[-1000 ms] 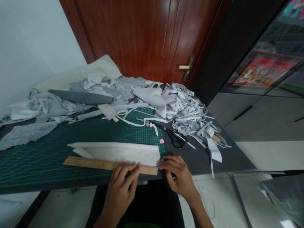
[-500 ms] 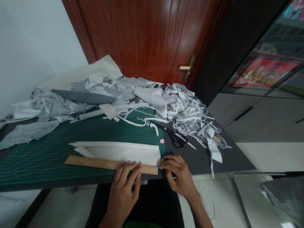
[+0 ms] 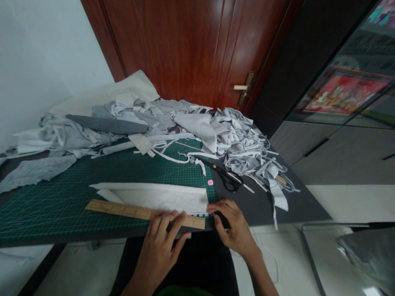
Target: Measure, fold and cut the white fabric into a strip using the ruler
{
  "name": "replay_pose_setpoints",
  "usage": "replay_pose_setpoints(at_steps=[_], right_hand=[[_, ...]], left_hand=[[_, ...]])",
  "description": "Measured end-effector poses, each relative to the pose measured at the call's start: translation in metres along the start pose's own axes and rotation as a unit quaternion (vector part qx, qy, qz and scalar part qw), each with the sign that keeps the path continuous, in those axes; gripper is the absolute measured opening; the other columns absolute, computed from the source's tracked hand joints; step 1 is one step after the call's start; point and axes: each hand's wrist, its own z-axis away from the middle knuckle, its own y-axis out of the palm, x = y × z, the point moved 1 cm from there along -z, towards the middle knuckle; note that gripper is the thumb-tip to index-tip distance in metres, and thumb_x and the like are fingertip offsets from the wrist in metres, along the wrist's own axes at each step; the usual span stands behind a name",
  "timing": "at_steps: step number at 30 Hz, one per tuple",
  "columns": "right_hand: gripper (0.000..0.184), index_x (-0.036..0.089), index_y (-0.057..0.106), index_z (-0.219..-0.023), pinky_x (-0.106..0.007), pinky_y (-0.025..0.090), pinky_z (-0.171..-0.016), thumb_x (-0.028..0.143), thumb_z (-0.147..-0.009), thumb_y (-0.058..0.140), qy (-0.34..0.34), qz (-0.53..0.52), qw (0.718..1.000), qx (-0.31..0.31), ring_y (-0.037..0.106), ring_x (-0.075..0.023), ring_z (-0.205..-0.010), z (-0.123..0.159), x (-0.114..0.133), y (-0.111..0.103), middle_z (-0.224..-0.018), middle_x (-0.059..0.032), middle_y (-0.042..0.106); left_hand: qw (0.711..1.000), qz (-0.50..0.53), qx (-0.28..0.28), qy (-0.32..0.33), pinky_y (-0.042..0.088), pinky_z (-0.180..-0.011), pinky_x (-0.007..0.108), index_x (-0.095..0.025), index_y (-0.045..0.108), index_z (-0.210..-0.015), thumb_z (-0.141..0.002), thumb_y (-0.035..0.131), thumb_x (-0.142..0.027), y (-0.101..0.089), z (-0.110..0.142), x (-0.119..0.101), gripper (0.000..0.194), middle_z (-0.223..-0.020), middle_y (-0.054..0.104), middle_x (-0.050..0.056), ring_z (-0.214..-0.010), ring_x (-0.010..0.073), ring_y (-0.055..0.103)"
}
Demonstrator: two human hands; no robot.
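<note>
A wooden ruler (image 3: 123, 209) lies along the near edge of the green cutting mat (image 3: 55, 205). My left hand (image 3: 165, 238) rests its fingertips on the ruler's right half, thumb spread away from it. Just beyond the ruler is a folded white cloth piece (image 3: 163, 197), with a narrow strip of mat showing between them at the right. My right hand (image 3: 231, 224) is at the cloth's lower right corner, fingers curled, touching or nearly touching the edge. Whatever is between those fingers is mostly hidden.
Black scissors (image 3: 226, 176) lie right of the mat, near a small pink piece (image 3: 210, 182). Heaped grey and white fabric scraps (image 3: 240, 139) cover the table's back and right side. Behind stand a wooden door (image 3: 185, 49) and a dark cabinet (image 3: 333, 152).
The ruler's right end has shifted slightly toward me, opening a gap from the cloth. My left thumb has spread outward. The small round grey tip at my right fingers no longer shows.
</note>
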Motion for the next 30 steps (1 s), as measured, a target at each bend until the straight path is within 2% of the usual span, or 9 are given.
replay_pose_setpoints(at_steps=[8,12,17,21,26,30], right_hand=[[0.028,0.024,0.062,-0.12,-0.045,0.051,-0.093,0.013,-0.095,0.056,-0.003,0.024,0.999,0.03,0.062,-0.0266,-0.107,0.0,0.001,0.001,-0.112,-0.0076,0.071],[0.031,0.024,0.062,-0.123,-0.044,0.051,-0.092,0.013,-0.095,0.056,-0.004,0.027,0.999,0.038,0.061,-0.0269,-0.107,-0.001,0.003,0.0,-0.113,-0.0076,0.071],[0.03,0.024,0.062,-0.124,-0.044,0.051,-0.091,0.014,-0.096,0.055,-0.009,0.027,0.999,0.035,0.061,-0.0267,-0.106,-0.001,0.002,0.001,-0.112,-0.0084,0.071],[0.03,0.024,0.063,-0.124,-0.044,0.05,-0.092,0.014,-0.098,0.054,-0.003,0.022,0.999,0.039,0.06,-0.0269,-0.108,-0.001,0.002,0.001,-0.113,-0.0083,0.071],[0.025,0.024,0.065,-0.122,-0.045,0.05,-0.092,0.018,-0.101,0.052,0.008,0.017,0.999,0.039,0.061,-0.0271,-0.106,-0.007,0.007,-0.001,-0.111,-0.0091,0.072],[0.023,0.023,0.067,-0.119,-0.043,0.047,-0.093,0.022,-0.104,0.051,0.023,0.051,0.995,0.084,0.063,-0.0254,-0.101,-0.024,0.016,-0.004,-0.107,-0.0082,0.074]], left_hand=[[0.999,0.035,0.006,0.03,0.047,-0.093,0.037,-0.022,0.067,-0.125,-0.105,0.052,-0.036,-0.007,-0.004,0.012,0.028,-0.106,0.065,0.006,-0.102,0.0222,0.058],[0.997,0.039,0.034,0.061,0.046,-0.094,0.037,-0.023,0.067,-0.125,-0.106,0.049,-0.026,-0.012,-0.001,0.022,0.026,-0.109,0.066,0.006,-0.103,0.0213,0.059],[0.996,0.01,0.025,0.082,0.046,-0.1,0.038,-0.021,0.066,-0.127,-0.105,0.046,-0.02,-0.017,0.003,0.031,0.029,-0.113,0.068,0.007,-0.108,0.0217,0.06],[0.996,0.001,0.015,0.085,0.048,-0.102,0.038,-0.022,0.067,-0.125,-0.104,0.049,-0.021,-0.021,0.003,0.036,0.028,-0.114,0.07,0.006,-0.11,0.0216,0.062],[0.994,0.004,0.039,0.102,0.05,-0.102,0.037,-0.023,0.065,-0.13,-0.104,0.05,-0.024,-0.024,0.004,0.049,0.03,-0.118,0.07,0.006,-0.114,0.0213,0.061],[0.994,-0.007,0.046,0.097,0.049,-0.109,0.042,-0.025,0.064,-0.133,-0.101,0.058,-0.034,-0.026,0.013,0.07,0.033,-0.123,0.069,0.007,-0.122,0.0239,0.06]])
